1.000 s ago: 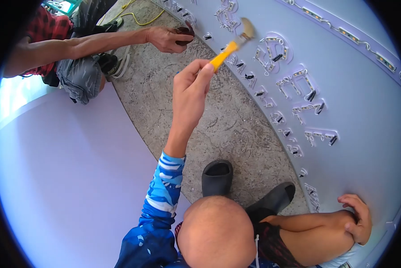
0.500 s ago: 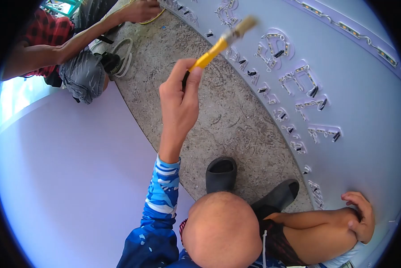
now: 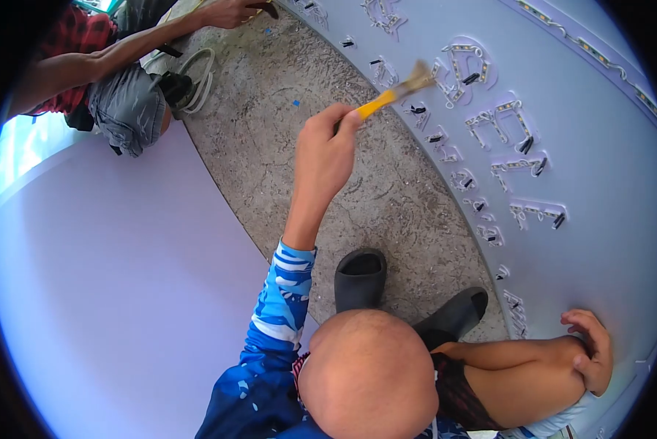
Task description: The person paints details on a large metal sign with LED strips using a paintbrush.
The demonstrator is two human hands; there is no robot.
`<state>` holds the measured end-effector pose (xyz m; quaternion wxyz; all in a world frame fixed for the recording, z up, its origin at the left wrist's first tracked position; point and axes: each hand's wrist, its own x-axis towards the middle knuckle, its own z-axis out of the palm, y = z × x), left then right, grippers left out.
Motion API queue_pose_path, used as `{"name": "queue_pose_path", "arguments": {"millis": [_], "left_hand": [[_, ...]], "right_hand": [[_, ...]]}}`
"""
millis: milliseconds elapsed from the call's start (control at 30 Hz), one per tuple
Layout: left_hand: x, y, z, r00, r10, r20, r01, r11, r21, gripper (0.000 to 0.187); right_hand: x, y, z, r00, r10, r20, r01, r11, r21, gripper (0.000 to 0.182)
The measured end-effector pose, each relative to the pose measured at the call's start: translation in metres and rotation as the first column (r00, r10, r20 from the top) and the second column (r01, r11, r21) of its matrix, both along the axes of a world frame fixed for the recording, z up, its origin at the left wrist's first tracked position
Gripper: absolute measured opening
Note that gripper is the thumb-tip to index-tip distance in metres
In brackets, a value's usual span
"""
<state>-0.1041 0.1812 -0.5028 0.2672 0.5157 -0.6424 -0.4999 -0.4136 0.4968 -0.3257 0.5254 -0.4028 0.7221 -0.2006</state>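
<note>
My left hand (image 3: pixel 326 150) is closed around the yellow handle of a paintbrush (image 3: pixel 378 104). The brush slants up to the right, its pale bristles overlapping the edge of the grey panel (image 3: pixel 599 212) beside small raised letters. LED strips, white wires and black pieces fill the larger letters (image 3: pixel 469 71) on this panel. My right hand (image 3: pixel 594 353) rests on my right knee, fingers loosely bent and apart, holding nothing. My bare left knee (image 3: pixel 369 373) is in the foreground.
A smooth white panel (image 3: pixel 124 278) spreads over the left side. Between the panels lies rough concrete floor (image 3: pixel 387 197), with my dark slides (image 3: pixel 361 278) on it. At upper left another person (image 3: pixel 94 66) crouches, one hand (image 3: pixel 230 12) reaching out over the floor.
My left hand has moved right and slightly down, carrying the brush from over the floor to the lettered panel's edge. The view has shifted slightly; my right hand stays on the knee.
</note>
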Motion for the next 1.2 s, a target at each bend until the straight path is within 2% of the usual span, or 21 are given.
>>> {"name": "queue_pose_path", "arguments": {"millis": [67,100,133,167,300,367,400,467,500,567,600,667,700,733,800,833,900,1033,1100,1133,1200], "left_hand": [[0.007,0.0,-0.001,0.915,0.172,0.364,-0.106,0.975,-0.195,0.024],[0.01,0.0,0.0,0.917,0.166,0.363,-0.101,0.976,-0.191,0.024],[0.012,-0.002,0.001,0.983,0.174,0.058,-0.168,0.982,-0.091,0.026],[0.013,-0.002,0.002,0.947,0.201,-0.251,-0.201,0.979,0.026,0.027],[-0.003,-0.009,-0.012,0.9,0.244,-0.362,-0.234,0.97,0.072,0.026],[-0.001,-0.009,-0.042,0.972,0.144,0.186,-0.165,0.981,0.104,0.025],[0.001,-0.005,-0.041,0.973,0.133,0.191,-0.155,0.982,0.107,0.025],[0.008,0.006,-0.034,0.967,0.248,-0.047,-0.241,0.962,0.125,0.025],[0.009,0.01,-0.029,0.968,0.246,-0.043,-0.238,0.961,0.139,0.025],[0.009,0.008,-0.017,0.809,0.283,-0.515,-0.185,0.955,0.233,0.025],[0.008,0.006,-0.017,0.809,0.281,-0.516,-0.19,0.956,0.224,0.025],[0.0,-0.006,-0.029,0.961,0.251,-0.113,-0.242,0.966,0.089,0.025],[0.0,-0.01,-0.035,0.949,0.306,0.074,-0.306,0.952,-0.012,0.023],[0.004,-0.01,-0.04,0.947,0.31,0.082,-0.31,0.951,-0.012,0.023],[0.008,-0.007,-0.044,0.927,0.35,-0.136,-0.363,0.927,-0.092,0.023],[0.008,-0.001,-0.047,0.931,0.342,-0.124,-0.353,0.932,-0.082,0.023],[0.007,0.006,-0.051,0.907,0.321,-0.271,-0.347,0.936,-0.053,0.022],[0.004,0.008,-0.051,0.93,0.321,-0.181,-0.338,0.938,-0.073,0.025],[0.007,0.003,-0.051,0.968,0.082,0.239,-0.036,0.981,-0.193,0.023],[0.012,0.003,-0.055,0.968,0.075,0.241,-0.029,0.981,-0.19,0.023],[0.023,0.007,-0.061,0.802,-0.169,0.573,0.393,0.871,-0.294,0.019]], "right_hand": [[0.0,0.003,0.0,1.0,-0.007,0.023,0.007,1.0,0.008,0.071],[0.0,0.003,0.001,1.0,-0.012,0.022,0.012,1.0,0.012,0.071],[0.0,0.001,0.001,1.0,-0.005,0.023,0.004,1.0,0.015,0.071],[0.0,0.0,0.001,1.0,0.005,0.025,-0.005,1.0,0.018,0.071],[0.001,0.001,0.002,1.0,-0.001,0.0,0.001,1.0,0.007,0.071],[0.0,0.003,-0.001,1.0,0.002,-0.007,-0.002,1.0,0.013,0.071],[-0.003,0.005,-0.002,1.0,-0.009,-0.002,0.009,1.0,0.017,0.071],[-0.009,0.01,-0.003,0.996,0.074,0.043,-0.073,0.997,-0.021,0.072],[-0.008,0.009,0.0,0.997,0.07,0.044,-0.07,0.998,-0.007,0.072],[-0.003,0.003,0.0,0.999,0.034,0.02,-0.034,0.999,-0.007,0.072],[-0.001,0.002,0.002,0.999,0.039,0.021,-0.038,0.999,-0.016,0.072],[0.002,0.001,0.001,1.0,-0.018,0.008,0.018,1.0,-0.021,0.071],[0.001,0.002,0.0,1.0,-0.011,0.012,0.011,1.0,-0.027,0.071],[-0.001,0.005,-0.001,1.0,-0.003,0.019,0.004,0.999,-0.04,0.071],[-0.004,0.008,-0.004,0.999,-0.008,0.032,0.009,0.999,-0.045,0.071],[-0.005,0.008,-0.003,0.999,0.019,0.034,-0.017,0.999,-0.047,0.071],[-0.006,0.007,-0.003,0.998,0.05,0.031,-0.048,0.997,-0.057,0.071],[-0.002,0.007,-0.002,1.0,0.013,0.005,-0.012,0.999,-0.044,0.071],[-0.002,0.006,-0.002,1.0,-0.004,0.0,0.004,0.999,-0.039,0.071],[-0.003,0.007,-0.003,1.0,-0.004,0.009,0.005,0.999,-0.044,0.071],[-0.006,0.007,-0.003,1.0,-0.011,0.022,0.012,0.999,-0.042,0.072]]}}
